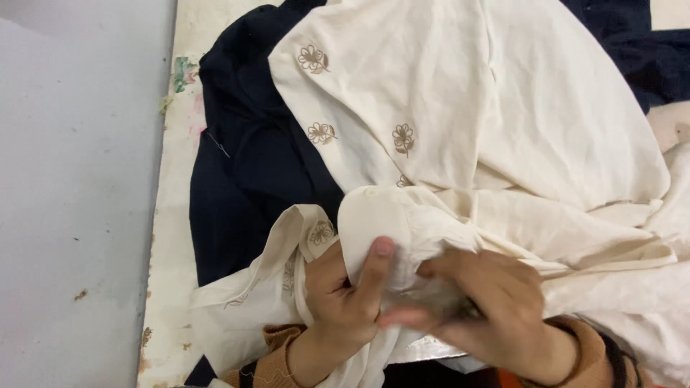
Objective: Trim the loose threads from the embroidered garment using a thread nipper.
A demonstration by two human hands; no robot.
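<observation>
Cream cloth [460, 136] hides blurred hands' [424, 302] fingertips.

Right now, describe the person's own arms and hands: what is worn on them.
Both hands are bare, no gloves. The left hand comes out of a tan-brown ribbed knit cuff. The right hand has the same brown cuff, with a dark band behind it at the wrist. The left thumbnail looks pinkish.
</observation>
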